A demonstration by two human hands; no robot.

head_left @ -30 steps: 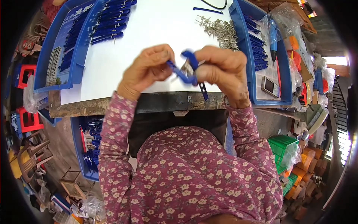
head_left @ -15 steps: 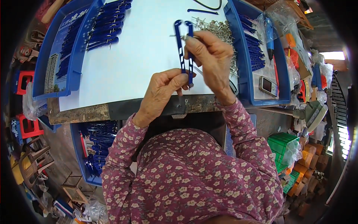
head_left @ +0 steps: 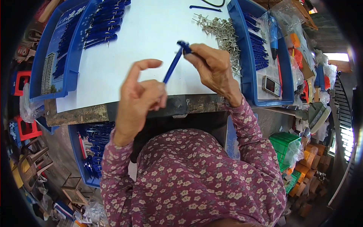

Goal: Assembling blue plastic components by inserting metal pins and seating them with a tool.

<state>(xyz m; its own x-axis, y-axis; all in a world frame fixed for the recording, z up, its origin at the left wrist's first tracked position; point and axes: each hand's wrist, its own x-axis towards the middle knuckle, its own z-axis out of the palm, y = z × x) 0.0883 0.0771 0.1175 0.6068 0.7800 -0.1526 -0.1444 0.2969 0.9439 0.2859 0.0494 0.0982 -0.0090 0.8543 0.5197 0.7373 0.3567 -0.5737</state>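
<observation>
Now holds the blue piece at a slant, with the top toward the right; no longer keeps it as two upright strips side by side, as half a second ago. Shows it as one bar, without the gap between. With the right hand, now pinches nearer to the top end. With the left hand, reaches more to the left than before, stretching the index finger away from the lower end. Uncovers more of the pile of metal pins than in both earlier pictures.
</observation>
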